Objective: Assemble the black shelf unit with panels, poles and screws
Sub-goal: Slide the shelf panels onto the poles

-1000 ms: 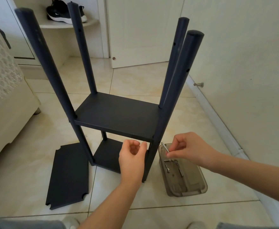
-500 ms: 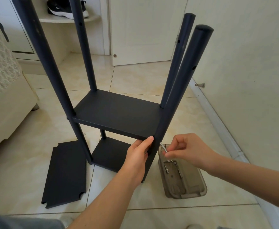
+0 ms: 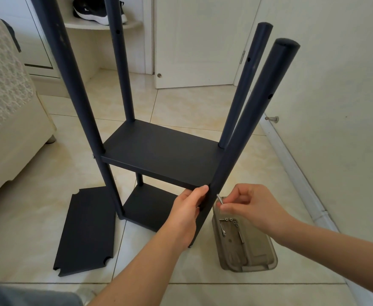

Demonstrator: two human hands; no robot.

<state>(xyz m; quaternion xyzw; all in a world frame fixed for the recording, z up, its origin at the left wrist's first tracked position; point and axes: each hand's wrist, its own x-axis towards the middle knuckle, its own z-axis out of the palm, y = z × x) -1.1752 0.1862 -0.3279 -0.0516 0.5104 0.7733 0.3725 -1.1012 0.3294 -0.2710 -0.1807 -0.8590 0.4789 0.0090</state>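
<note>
"Gripping the near right pole (image 3: pixel 254 120) by then, was the left hand (image 3: pixel 186 210)?"

"Yes. A second before, it hung curled in front of the middle panel (image 3: pixel 159 155), touching nothing. Now it held the pole right at that panel's front right corner, with the thumb tip laid at the corner and the other fingers hidden behind the pole."

"And the right hand (image 3: pixel 249 206)?"

"It pinched one screw (image 3: pixel 219 198) between thumb and fingertip, as before, but it had drifted closer. The screw's tip stood just beside the pole, a little below the panel corner, and not visibly in any hole."

"Where did the unit stand?"

"Upright on the tiled floor (image 3: pixel 181 102), four poles up, with the bottom panel (image 3: pixel 148 206) fitted. One loose panel (image 3: pixel 88 230) lay flat on the floor to its left. The tray (image 3: pixel 258 259) with the spare screws (image 3: pixel 229 220) lay by the pole's foot, toward the floor's right edge along the wall."

"Meaning?"

"I judged the pole was being steadied so the screw could fix that corner. The loose panel was not yet mounted."
</note>
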